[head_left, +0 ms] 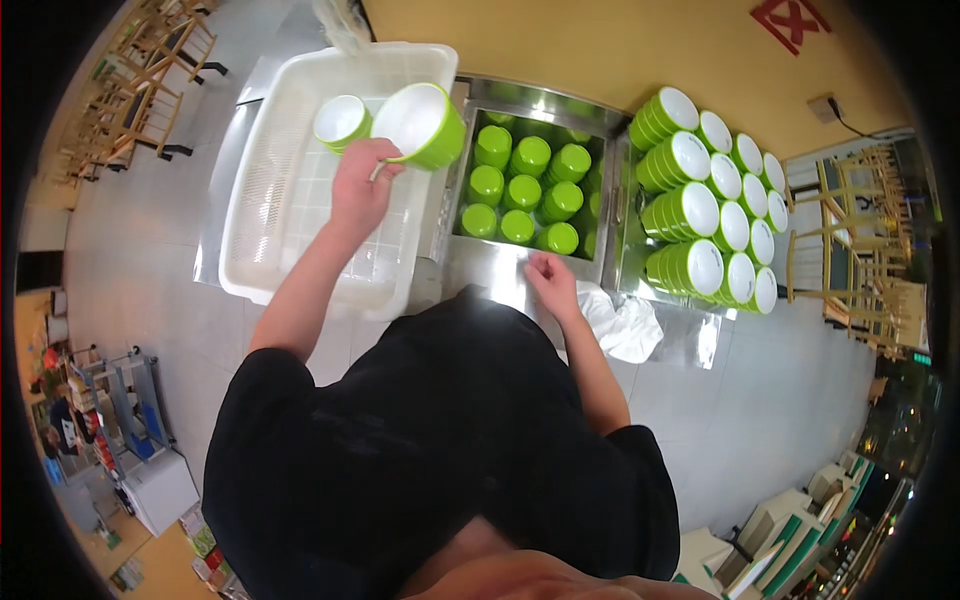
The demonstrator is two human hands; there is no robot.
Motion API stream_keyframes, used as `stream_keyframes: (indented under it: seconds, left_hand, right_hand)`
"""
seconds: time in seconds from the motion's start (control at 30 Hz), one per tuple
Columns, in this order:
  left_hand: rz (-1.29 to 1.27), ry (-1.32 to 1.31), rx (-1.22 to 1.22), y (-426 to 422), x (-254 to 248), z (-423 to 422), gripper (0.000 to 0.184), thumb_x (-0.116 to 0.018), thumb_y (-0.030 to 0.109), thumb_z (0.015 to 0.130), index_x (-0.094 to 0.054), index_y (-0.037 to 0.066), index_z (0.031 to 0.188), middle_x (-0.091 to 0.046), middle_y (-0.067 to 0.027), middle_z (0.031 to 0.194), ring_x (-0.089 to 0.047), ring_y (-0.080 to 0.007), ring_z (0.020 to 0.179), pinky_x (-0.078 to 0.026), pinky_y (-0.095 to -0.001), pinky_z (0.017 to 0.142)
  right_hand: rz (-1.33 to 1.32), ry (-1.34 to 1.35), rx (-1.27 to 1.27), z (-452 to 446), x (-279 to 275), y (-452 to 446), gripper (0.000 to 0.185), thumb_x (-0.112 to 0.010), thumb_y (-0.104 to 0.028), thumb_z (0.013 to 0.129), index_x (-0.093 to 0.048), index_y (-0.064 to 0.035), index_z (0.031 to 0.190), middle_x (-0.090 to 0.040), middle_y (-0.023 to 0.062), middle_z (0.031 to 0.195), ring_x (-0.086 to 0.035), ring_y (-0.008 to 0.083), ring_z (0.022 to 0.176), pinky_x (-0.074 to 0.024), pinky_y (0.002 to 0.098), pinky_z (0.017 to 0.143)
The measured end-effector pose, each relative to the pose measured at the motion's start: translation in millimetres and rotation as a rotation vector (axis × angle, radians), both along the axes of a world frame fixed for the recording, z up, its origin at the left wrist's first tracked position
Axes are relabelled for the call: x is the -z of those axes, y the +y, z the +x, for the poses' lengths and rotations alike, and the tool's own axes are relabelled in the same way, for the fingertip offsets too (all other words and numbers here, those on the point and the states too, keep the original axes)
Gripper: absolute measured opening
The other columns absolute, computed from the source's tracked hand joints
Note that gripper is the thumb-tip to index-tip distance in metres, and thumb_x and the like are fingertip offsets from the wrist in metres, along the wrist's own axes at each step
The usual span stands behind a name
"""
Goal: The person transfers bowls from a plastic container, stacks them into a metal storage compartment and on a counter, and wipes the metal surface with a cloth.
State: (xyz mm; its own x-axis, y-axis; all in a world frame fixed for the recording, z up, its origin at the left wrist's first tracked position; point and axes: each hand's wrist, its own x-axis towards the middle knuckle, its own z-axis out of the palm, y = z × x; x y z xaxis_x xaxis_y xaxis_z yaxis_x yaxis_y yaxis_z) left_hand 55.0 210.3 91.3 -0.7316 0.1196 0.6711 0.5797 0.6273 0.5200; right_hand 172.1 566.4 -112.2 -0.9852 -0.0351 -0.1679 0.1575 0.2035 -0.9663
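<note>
Cup, green outside, white inside. Where do you have it?

Over the right end of the white basket, tilted, its mouth facing up and toward the left. Left hand has it pinched at the near rim.

And inside the basket?

Smaller cup, same colours, just left of the big one. Whether others are nested in it, can't tell from here.

Right hand?

At the near edge of the steel bench, fingers bent in toward the thumb. Can't tell if anything is between them. White cloth lies crumpled just right of it, partly behind the forearm.

Note the steel well too: straight ahead of the body, right of the basket. Upside-down cups stand in it, three rows of three clear to see, green bottoms up.

Right of that, nested stacks lie on their sides, piled in rows, white mouths turned to the right. Yellow wall behind.
</note>
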Motion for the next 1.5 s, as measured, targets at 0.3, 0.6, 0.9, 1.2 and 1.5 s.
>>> stream_keyframes:
  seconds: [0.3,0.6,0.9,1.2,1.5]
  left_hand:
    - [0.412,-1.04,0.292,112,60,53,0.018,-0.061,0.018,0.106,-0.064,0.001,0.109,-0.067,-0.0018,0.089,-0.064,-0.011,0.084,-0.052,-0.0282,0.077]
    - [0.01,-1.121,0.473,110,65,79,0.019,-0.064,0.017,0.102,-0.062,0.001,0.113,-0.067,-0.0107,0.097,-0.066,-0.0202,0.087,-0.053,-0.0344,0.081]
    - [-0.349,-0.372,0.121,63,38,43,0.049,-0.073,0.007,0.084,-0.059,0.007,0.131,-0.053,-0.0183,0.139,-0.046,-0.0415,0.137,-0.039,-0.0514,0.115]
    - [-0.384,-0.421,0.031,52,56,39,0.038,-0.074,0.007,0.08,-0.065,0.006,0.117,-0.058,-0.0147,0.132,-0.043,-0.0406,0.141,-0.039,-0.0522,0.114]
    - [-0.393,-0.49,0.032,53,53,33,0.031,-0.074,0.003,0.08,-0.069,0.007,0.11,-0.063,-0.0123,0.123,-0.045,-0.0415,0.141,-0.04,-0.0514,0.114]
  right_hand:
    - [-0.978,-0.007,-0.05,-31,-56,-29,0.091,-0.073,-0.039,0.098,-0.018,-0.0114,0.164,-0.043,0.0113,0.154,-0.052,0.0275,0.137,-0.0474,0.0437,0.108]
    - [-0.859,-0.182,0.105,0,-34,-28,0.079,-0.076,-0.027,0.094,-0.031,-0.0112,0.157,-0.049,0.0089,0.148,-0.051,0.025,0.134,-0.0464,0.0397,0.109]
    - [-0.091,-0.233,0.191,-57,16,15,0.094,-0.088,-0.033,0.081,-0.035,0.0018,0.15,-0.058,0.0229,0.133,-0.06,0.0314,0.12,-0.0497,0.0387,0.102]
    - [0.881,-0.204,-0.132,-144,34,68,0.103,-0.091,-0.036,0.071,-0.037,-0.0073,0.153,-0.043,0.0276,0.147,-0.05,0.0466,0.134,-0.0459,0.0496,0.112]
    - [1.333,-0.217,-0.401,-237,70,71,0.1,-0.089,-0.034,0.074,-0.035,-0.0149,0.156,-0.04,0.0211,0.154,-0.048,0.0426,0.135,-0.0461,0.0536,0.108]
